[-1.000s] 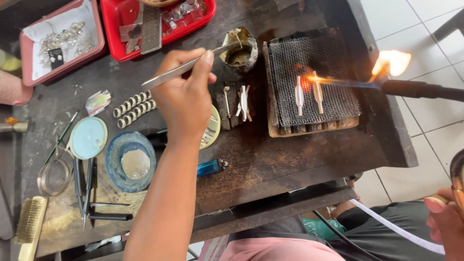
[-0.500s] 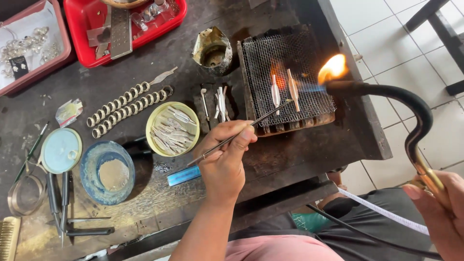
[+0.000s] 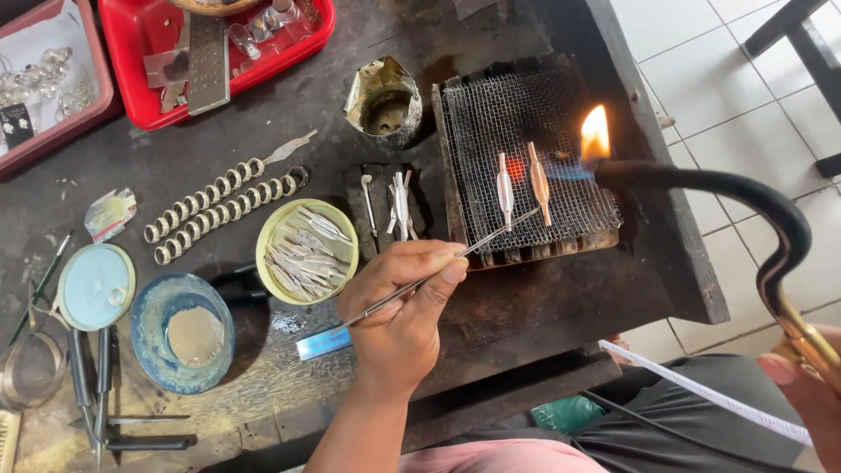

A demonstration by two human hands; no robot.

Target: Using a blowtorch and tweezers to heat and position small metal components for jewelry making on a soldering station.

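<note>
My left hand [image 3: 403,307] grips thin metal tweezers [image 3: 477,243], their tip reaching onto the wire mesh pad [image 3: 526,114] near two spindle-shaped silver pieces [image 3: 505,188]. My right hand [image 3: 810,394], at the lower right edge, holds the brass handle of a curved black torch [image 3: 727,188]. Its orange and blue flame [image 3: 596,140] plays on the right silver piece [image 3: 538,182]. Just left of my left hand stands a yellow dish [image 3: 267,229] holding several small silver pieces.
Coiled silver chain strips [image 3: 223,206] lie left of the dish. A dented metal cup [image 3: 385,101] stands beside the mesh. A blue bowl [image 3: 188,333], a pale blue lid [image 3: 95,285], pliers [image 3: 92,385] and red trays [image 3: 219,44] crowd the dark bench. A white-tiled floor lies to the right.
My left hand came down from the metal cup to the mesh's front edge, the tweezers' tip now on the mesh. The torch flame has stayed on the silver pieces.
</note>
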